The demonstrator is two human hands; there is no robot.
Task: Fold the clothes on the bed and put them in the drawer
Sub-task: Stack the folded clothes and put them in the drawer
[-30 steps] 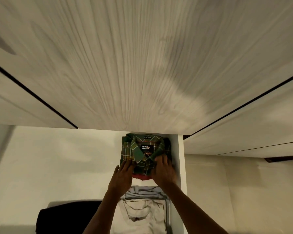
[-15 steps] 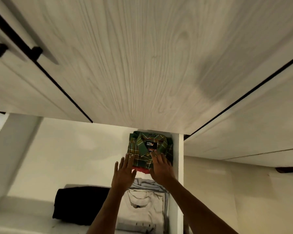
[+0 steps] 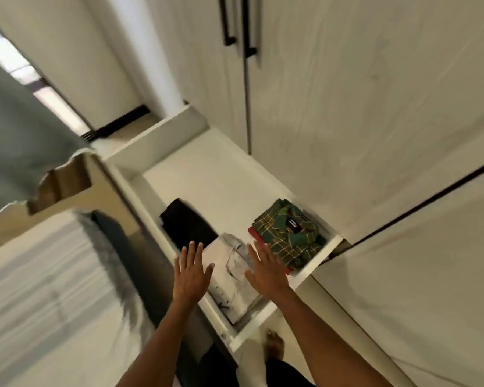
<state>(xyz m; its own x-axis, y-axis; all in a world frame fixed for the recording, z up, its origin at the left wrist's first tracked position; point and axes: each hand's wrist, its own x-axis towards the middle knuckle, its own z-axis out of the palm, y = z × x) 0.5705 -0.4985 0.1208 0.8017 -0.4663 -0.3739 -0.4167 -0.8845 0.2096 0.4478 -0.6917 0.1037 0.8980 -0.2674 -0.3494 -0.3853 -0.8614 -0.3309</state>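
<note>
Bed (image 3: 39,275) fills the lower left of the frame, blurred, with a carved wooden headboard (image 3: 65,188) above it at mid left; neither showed in the earlier frames. Open white drawer (image 3: 305,277) runs diagonally through the centre, pulled out from under the wardrobe doors (image 3: 347,93) at upper right.

Inside the drawer, left to right: black folded garment (image 3: 187,224), pale grey-white folded garment (image 3: 229,277) lower centre, then green plaid shirt (image 3: 291,236) folded on top of something red, tucked in the drawer's right-hand corner against the wall.

Left hand (image 3: 192,270), lower centre, fingers spread straight, holding nothing, at the drawer's near edge. Right hand (image 3: 266,266) just right of it, fingers straight and released, over the pale garment, apart from the plaid shirt.

Change: a second ago both hands were pressing on the plaid shirt; half a second ago only the right one touched it; now both are pulled back and off it. Shirt stays in the same corner. View has swung and tilted hard, heavy motion blur. A bare foot (image 3: 274,344) shows on the floor below the drawer.
</note>
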